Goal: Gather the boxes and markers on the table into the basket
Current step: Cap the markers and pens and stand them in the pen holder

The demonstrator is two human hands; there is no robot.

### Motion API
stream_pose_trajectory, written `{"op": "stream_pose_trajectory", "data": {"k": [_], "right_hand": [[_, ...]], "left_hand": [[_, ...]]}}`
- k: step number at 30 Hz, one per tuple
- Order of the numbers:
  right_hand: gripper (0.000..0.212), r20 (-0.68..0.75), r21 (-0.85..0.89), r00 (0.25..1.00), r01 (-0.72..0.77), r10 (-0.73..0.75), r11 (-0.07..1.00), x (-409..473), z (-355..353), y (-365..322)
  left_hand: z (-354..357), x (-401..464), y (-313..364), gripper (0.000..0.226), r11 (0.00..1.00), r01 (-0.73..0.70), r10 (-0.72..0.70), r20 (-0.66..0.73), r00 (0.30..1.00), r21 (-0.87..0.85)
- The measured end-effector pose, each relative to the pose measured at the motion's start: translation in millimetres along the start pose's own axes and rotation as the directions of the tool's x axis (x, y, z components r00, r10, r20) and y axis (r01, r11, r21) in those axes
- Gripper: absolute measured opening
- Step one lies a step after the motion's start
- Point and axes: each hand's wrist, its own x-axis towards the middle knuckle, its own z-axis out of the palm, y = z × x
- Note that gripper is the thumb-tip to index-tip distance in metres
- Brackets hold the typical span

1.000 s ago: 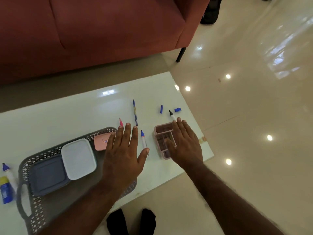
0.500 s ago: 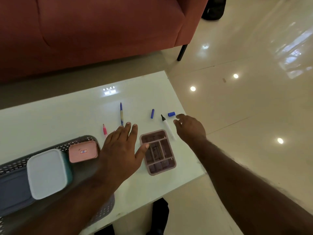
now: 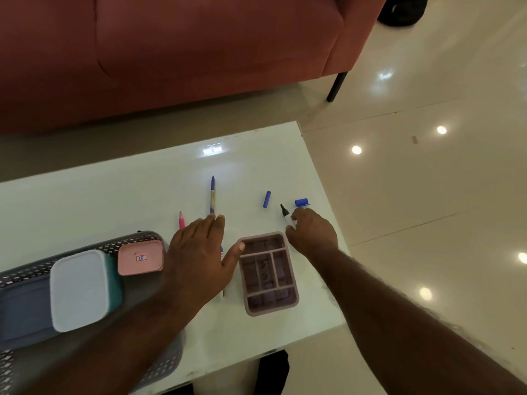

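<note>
Grey basket (image 3: pixel 159 363) at near left holds blue-grey box (image 3: pixel 22 312), white-lidded box (image 3: pixel 79 289), pink box (image 3: pixel 141 257). Left hand (image 3: pixel 196 260) flat, fingers straight, beside pink divided tray (image 3: pixel 268 273); right hand (image 3: pixel 312 232) curled, pinching uncapped marker (image 3: pixel 286 215). Farther: pink marker (image 3: pixel 181 220), blue pen (image 3: pixel 212 195), two blue caps (image 3: pixel 267 199) on white table (image 3: pixel 114 195).

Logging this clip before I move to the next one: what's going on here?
A person is tidying a white table into a grey basket, which already holds three lidded boxes. The right hand curls its fingers around an uncapped black-tipped marker. The left hand lies flat and open beside a pink compartment tray. A blue pen, a pink marker and two blue caps are on the table, outside the basket.
</note>
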Motion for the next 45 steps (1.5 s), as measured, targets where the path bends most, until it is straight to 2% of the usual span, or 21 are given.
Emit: {"op": "stream_pose_trajectory", "data": {"k": [4,7,11,16,20,23,28,32,33,35,38,42,45], "right_hand": [[0.029,-0.067,0.047,0.998,0.005,-0.002,0.999,-0.1,-3.8,3.1],[0.026,-0.174,0.024,0.981,0.087,-0.082,0.996,-6.2,-13.7,-0.1],[0.021,-0.28,0.049,0.948,0.171,-0.151,0.984,-14.4,-30.5,-16.3],[0.017,-0.302,0.078,0.927,0.257,-0.223,0.963,-21.5,-39.8,-38.8],[0.014,-0.319,0.133,0.923,0.268,-0.215,0.954,-23.4,-40.2,-49.4],[0.013,-0.321,0.178,0.928,0.253,-0.187,0.951,-22.2,-39.0,-46.7],[0.015,-0.246,0.297,0.96,0.206,-0.134,0.932,-25.4,-23.6,-31.4],[0.047,-0.12,0.234,0.97,0.233,-0.21,0.944,-38.1,-13.3,-21.3],[0.05,-0.067,0.226,0.974,0.228,-0.218,0.947,-40.6,-12.3,-19.4],[0.042,0.039,0.223,0.977,0.196,-0.21,0.955,-44.8,-12.8,-14.9],[0.008,0.123,0.234,0.971,0.17,-0.203,0.957,-49.0,-16.2,-1.0],[0.012,0.102,0.223,0.982,0.136,-0.161,0.965,-54.9,-22.4,21.3],[0.009,0.052,0.199,0.991,0.108,-0.12,0.974,-57.7,-25.9,33.7]], "left_hand": [[-13.0,-5.5,-1.8,0.077,0.993,0.116,-0.116,0.022,0.993,-0.025],[-13.9,-2.3,-15.1,0.059,0.988,0.153,-0.153,-0.02,0.988,-0.009],[-17.0,14.0,-48.2,0.047,0.978,0.202,-0.202,-0.004,0.979,0.045],[-14.2,12.8,-79.7,0.044,0.98,0.128,-0.137,0.05,0.989,0.151],[-4.4,8.1,-86.0,0.054,0.983,0.054,-0.073,0.106,0.992,0.173],[1.7,9.1,-83.7,0.054,0.97,0.002,-0.022,0.078,0.997,0.245],[8.8,-6.4,-34.7,0.075,0.995,-0.078,0.078,0.003,0.997,-0.069],[20.3,-16.7,10.0,0.058,0.95,-0.058,0.088,0.085,0.992,-0.306],[23.3,-17.7,16.3,0.055,0.94,-0.043,0.085,0.113,0.99,-0.338],[28.0,-20.3,21.7,0.052,0.932,-0.018,0.081,0.162,0.984,-0.363],[30.9,-18.0,13.5,0.048,0.951,-0.022,0.072,0.151,0.986,-0.307],[23.2,0.2,-24.7,0.041,0.999,-0.007,0.009,0.056,0.998,-0.039],[15.5,4.2,-47.1,0.042,0.986,-0.038,0.019,0.118,0.993,0.16]]}}
